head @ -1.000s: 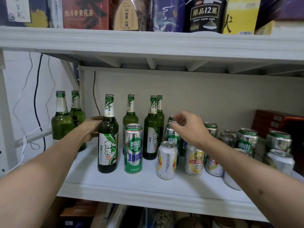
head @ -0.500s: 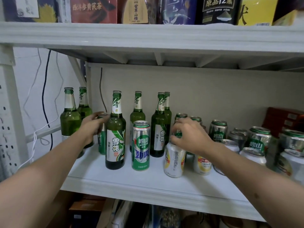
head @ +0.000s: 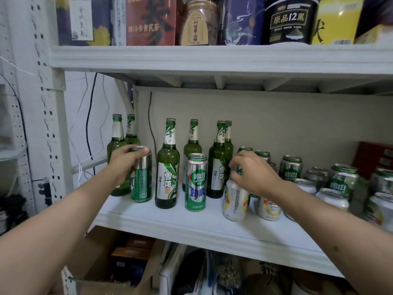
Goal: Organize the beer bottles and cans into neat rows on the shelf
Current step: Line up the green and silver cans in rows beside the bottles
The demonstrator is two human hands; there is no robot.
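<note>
I log glossy green glass bottles (head: 167,167) with smooth paper labels, shiny metal cans (head: 196,182) printed green and silver, a matt white painted shelf (head: 191,231), and dull brown cardboard on the box (head: 102,282) below.

The left hand (head: 125,162) has drawn a tall green can (head: 141,177) forward, seemingly.

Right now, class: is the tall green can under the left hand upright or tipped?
Upright. The tall green can stands on the shelf, its sides vertical, left hand gripping its top.
</note>
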